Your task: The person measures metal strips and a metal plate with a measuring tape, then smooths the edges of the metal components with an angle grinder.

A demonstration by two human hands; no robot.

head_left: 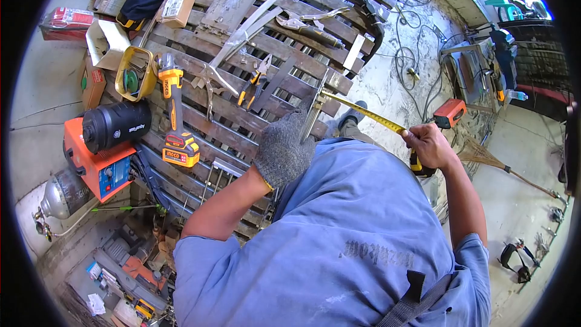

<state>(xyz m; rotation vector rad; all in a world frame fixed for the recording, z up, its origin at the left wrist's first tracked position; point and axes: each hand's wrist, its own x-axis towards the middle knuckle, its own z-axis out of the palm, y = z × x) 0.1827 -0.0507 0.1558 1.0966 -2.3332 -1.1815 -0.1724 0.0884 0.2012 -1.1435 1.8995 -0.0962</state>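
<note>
My left hand (283, 150), in a grey knit glove, is closed around a short bright metal piece (313, 115), perhaps a bar or tube, at the edge of the slatted metal table (233, 136). My bare right hand (431, 146) grips a tape measure (416, 163), its black and yellow case partly hidden under the palm. From there the yellow tape blade (369, 113) runs out to the metal piece, its far end beside it. Pliers (254, 82) with orange and black handles lie on the slats beyond my left hand.
On the table lie a yellow angle grinder (174, 109), locking pliers (310, 29), flat metal strips (245, 33) and a small cardboard box (180, 3). An orange welding machine (100, 160) carries a black cylindrical jug (116, 129). Cables (411, 63) and a broom (484, 154) are at right.
</note>
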